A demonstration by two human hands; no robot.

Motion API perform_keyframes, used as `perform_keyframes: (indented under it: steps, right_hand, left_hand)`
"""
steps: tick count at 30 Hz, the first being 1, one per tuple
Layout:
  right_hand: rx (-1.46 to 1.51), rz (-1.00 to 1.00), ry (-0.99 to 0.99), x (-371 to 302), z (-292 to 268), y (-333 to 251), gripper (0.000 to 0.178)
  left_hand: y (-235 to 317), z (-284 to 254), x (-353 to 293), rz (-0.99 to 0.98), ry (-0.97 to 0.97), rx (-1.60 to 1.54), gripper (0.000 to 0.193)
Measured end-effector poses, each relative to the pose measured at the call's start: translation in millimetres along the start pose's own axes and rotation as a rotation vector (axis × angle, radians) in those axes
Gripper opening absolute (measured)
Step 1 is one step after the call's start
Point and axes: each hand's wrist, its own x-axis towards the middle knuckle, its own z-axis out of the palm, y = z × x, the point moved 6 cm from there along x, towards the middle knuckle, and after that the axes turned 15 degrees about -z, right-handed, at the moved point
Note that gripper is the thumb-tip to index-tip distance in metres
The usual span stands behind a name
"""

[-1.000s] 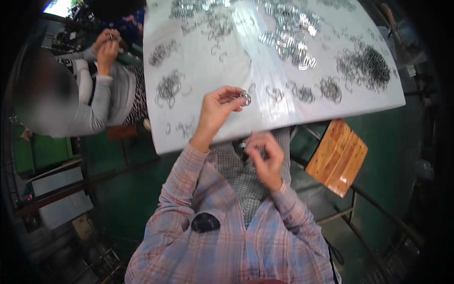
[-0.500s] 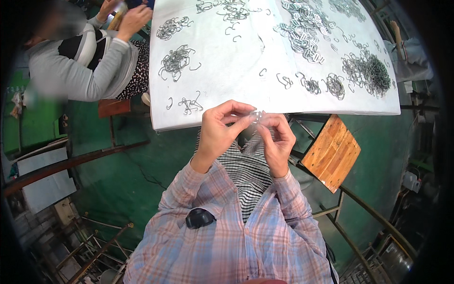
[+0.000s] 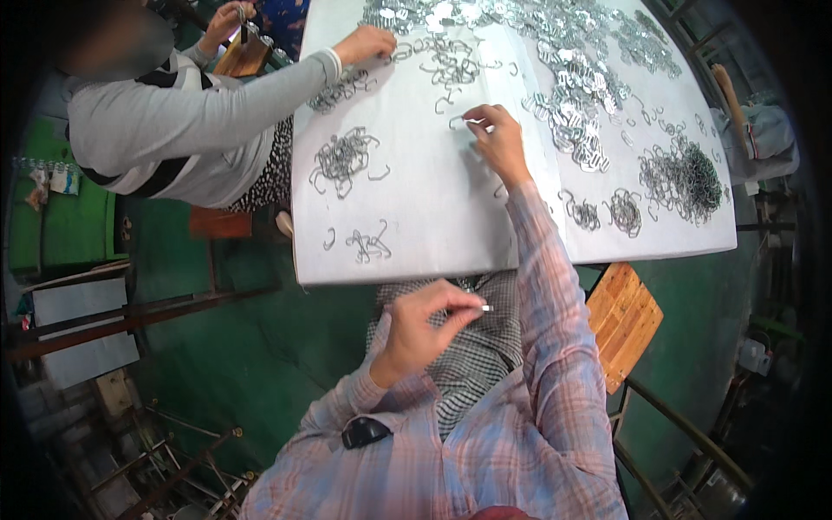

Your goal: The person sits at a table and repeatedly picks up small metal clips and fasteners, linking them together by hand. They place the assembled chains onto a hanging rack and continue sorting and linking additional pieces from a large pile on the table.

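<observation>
Above my lap, just off the table's near edge, my left hand (image 3: 425, 329) is closed in a pinch. A small shiny metal piece (image 3: 487, 308), probably a slotted buckle, pokes out past the fingertips; most of it is hidden. My right hand (image 3: 498, 143) reaches out over the white table. Its thumb and forefinger close at one end of a bent wire hook (image 3: 454, 123) lying on the cloth. A pile of similar wire hooks (image 3: 451, 65) lies just beyond that hand. To its right spreads a heap of flat slotted metal buckles (image 3: 576, 130).
The white-covered table (image 3: 416, 217) carries several more hook piles, with a dense one (image 3: 693, 186) at the right. At the left, a co-worker's hand (image 3: 368, 43) rests by a hook pile. A wooden stool (image 3: 626, 325) stands by the near right edge. Another person's arm shows far right.
My hands, together on a small metal piece before, have parted. The right has moved forward to a hook; the left keeps the piece over my lap. The co-worker's arm has stretched onto the table.
</observation>
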Motion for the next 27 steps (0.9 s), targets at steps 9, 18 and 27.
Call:
perform_keyframes:
  steps: [9, 18, 27]
  right_hand:
    - [-0.442, -0.161, -0.694, 27, 43, 29, 0.014]
    - [-0.238, -0.129, -0.299, -24, -8, -3, 0.014]
    - [-0.462, -0.049, -0.566, -12, 38, 11, 0.024]
  left_hand:
    - [-4, -5, -9, 0.018, 0.009, -0.022, 0.018]
    - [-28, -3, -18, -0.025, 0.012, -0.075, 0.016]
    - [-30, 6, -26, 0.013, 0.046, -0.059, 0.013]
